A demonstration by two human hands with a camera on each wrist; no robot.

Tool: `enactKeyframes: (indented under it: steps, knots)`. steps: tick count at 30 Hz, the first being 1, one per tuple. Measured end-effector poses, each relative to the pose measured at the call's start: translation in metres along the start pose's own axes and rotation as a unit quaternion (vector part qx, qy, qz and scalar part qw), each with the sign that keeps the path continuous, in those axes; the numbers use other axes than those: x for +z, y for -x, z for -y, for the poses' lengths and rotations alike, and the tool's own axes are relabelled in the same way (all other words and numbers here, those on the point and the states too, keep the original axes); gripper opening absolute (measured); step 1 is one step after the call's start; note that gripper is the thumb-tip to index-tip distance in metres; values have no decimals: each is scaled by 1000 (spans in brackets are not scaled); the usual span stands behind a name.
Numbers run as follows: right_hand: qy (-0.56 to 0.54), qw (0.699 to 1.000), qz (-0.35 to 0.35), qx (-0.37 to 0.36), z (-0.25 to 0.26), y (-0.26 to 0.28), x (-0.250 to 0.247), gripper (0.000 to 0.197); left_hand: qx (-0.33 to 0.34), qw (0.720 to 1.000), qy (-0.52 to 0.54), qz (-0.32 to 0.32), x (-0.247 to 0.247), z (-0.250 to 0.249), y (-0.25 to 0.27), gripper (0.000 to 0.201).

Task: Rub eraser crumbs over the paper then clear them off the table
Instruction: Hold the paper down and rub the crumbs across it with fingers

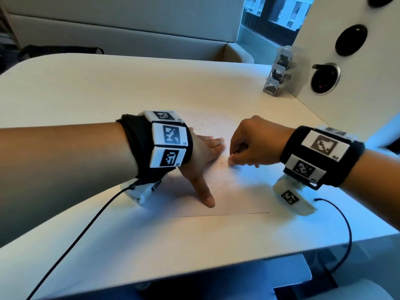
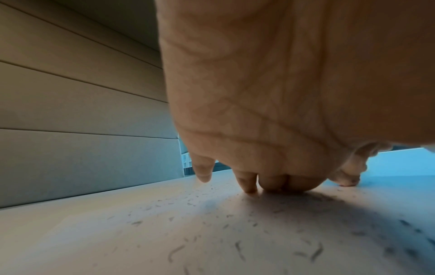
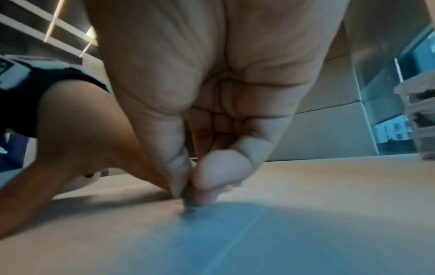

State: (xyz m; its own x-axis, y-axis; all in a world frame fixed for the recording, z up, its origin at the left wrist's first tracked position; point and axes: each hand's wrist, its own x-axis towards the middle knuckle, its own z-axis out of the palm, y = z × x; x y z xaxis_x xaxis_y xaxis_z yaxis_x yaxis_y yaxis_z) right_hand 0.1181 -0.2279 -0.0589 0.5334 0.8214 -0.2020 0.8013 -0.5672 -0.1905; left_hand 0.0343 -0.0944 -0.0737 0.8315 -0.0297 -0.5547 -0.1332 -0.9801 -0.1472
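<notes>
A white sheet of paper [image 1: 229, 191] lies on the pale table [image 1: 108, 94], strewn with dark eraser crumbs [image 1: 207, 124]. My left hand [image 1: 203, 161] lies flat on the sheet with fingers straight and thumb spread toward me. In the left wrist view its fingertips [image 2: 249, 186] press the paper [image 2: 164, 232] among the crumbs [image 2: 237, 247]. Just to its right, my right hand [image 1: 232, 162] is curled with fingertips down on the sheet. The right wrist view shows the thumb and fingers of that hand [image 3: 191, 189] pinching a small dark eraser [image 3: 190, 205] against the paper [image 3: 282, 232].
A stack of clear plastic boxes [image 1: 279, 72] stands at the back right against a white panel with round sockets [image 1: 324, 79]. Black cables [image 1: 75, 241] [image 1: 344, 230] trail from both wrists over the table's front edge. A dark bag [image 1: 60, 50] lies on the bench behind.
</notes>
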Motion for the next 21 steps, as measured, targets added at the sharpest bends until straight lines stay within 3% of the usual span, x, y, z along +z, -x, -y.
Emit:
enactKeyframes:
  steps: [5, 10, 15, 19, 21]
  knots:
    - [-39, 995, 83, -41, 20, 13, 8, 15, 10, 1000, 12, -15, 3, 2, -2, 132]
    - [26, 1000, -7, 3, 2, 5, -1, 15, 4, 1000, 4, -6, 2, 3, -4, 137]
    - [-21, 996, 71, -41, 23, 18, 9, 14, 13, 1000, 16, -17, 5, 3, -6, 132]
    - [10, 1000, 14, 11, 3, 5, -2, 16, 6, 1000, 7, -8, 2, 2, -3, 138]
    - [17, 1000, 11, 1, 8, 8, 2, 17, 5, 1000, 8, -8, 2, 2, -2, 136]
